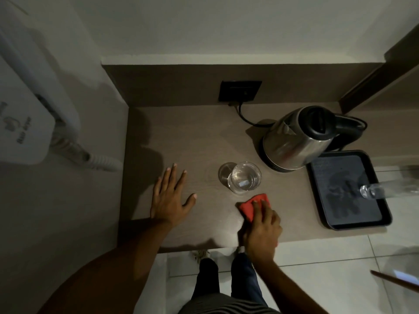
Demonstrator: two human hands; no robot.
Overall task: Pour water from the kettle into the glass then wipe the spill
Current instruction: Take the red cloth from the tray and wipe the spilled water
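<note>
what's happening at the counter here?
A person is wiping the counter. The right hand presses a red cloth onto the surface just in front of the glass, which already holds water. The left hand rests flat and empty on the counter to the left. The kettle stands upright behind the glass to the right, beside a black tray. So pouring looks done; wiping is under way.

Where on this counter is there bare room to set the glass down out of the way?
Free: the back-left stretch of counter, bordered by the left wall, the outlet and the kettle. Crowded: the front, with the left hand flat, the glass, and the right hand on the red cloth; the tray fills the right.
</note>
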